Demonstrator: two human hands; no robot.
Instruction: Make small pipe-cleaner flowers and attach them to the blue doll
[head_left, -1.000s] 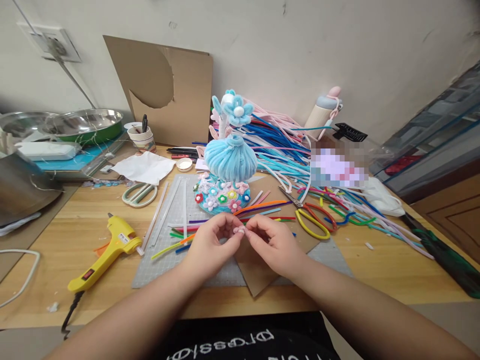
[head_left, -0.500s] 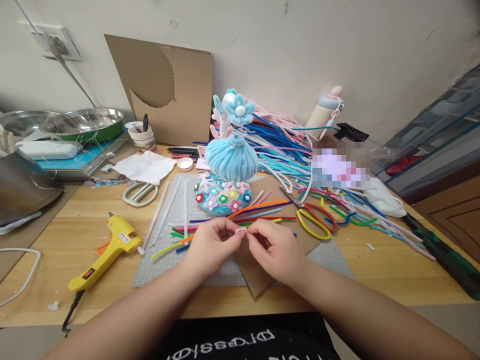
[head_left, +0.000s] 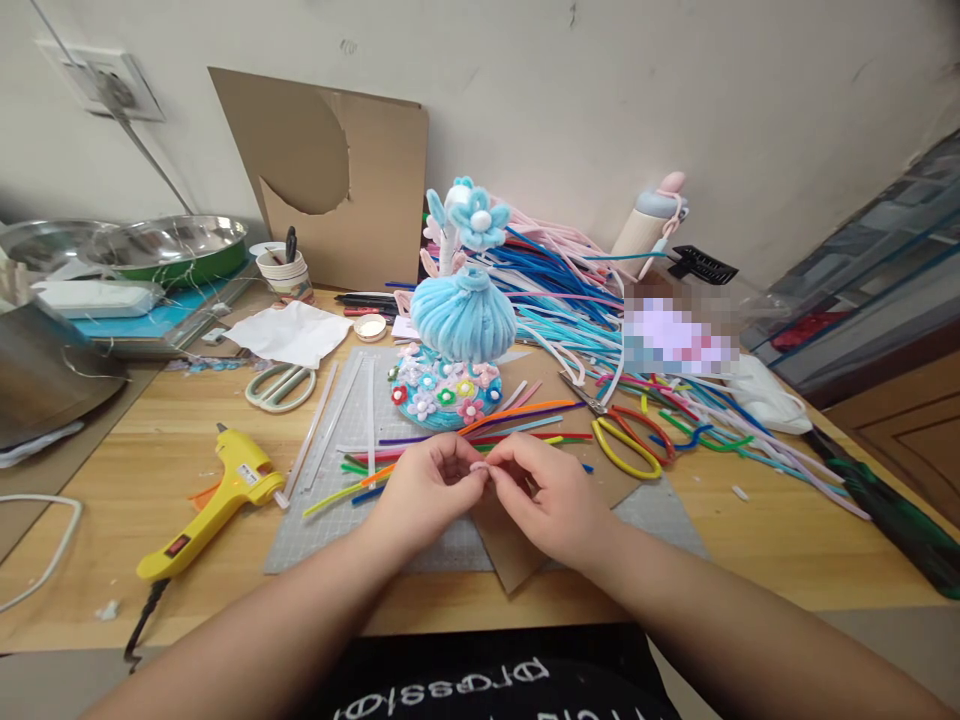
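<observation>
Pinched between the fingertips of both hands is a short pale pink pipe cleaner piece [head_left: 478,467], curled small and mostly covered by the fingers. My left hand [head_left: 427,490] grips it from the left, and my right hand [head_left: 551,495] closes on its other side. Just beyond the hands stands a fuzzy blue lamp-like craft [head_left: 465,315] with a pleated shade, and small coloured flowers cover its round base [head_left: 446,390]. Several bright pipe cleaners [head_left: 517,412] lie between my hands and that base. Under my hands are a grey cutting mat [head_left: 315,540] and a cardboard piece [head_left: 514,560].
On the left lies a yellow glue gun [head_left: 217,510] with its cord, near green-handled scissors [head_left: 281,388]. Yellow-and-orange-handled pliers [head_left: 626,448] rest at right. Behind are a pipe cleaner pile [head_left: 562,280], a bottle [head_left: 649,225], a paper cup [head_left: 283,272] and upright cardboard [head_left: 386,190].
My fingertips have shifted slightly around the pink piece, which shows as a small curve now. Both hands stay in nearly the same place; nothing else has moved.
</observation>
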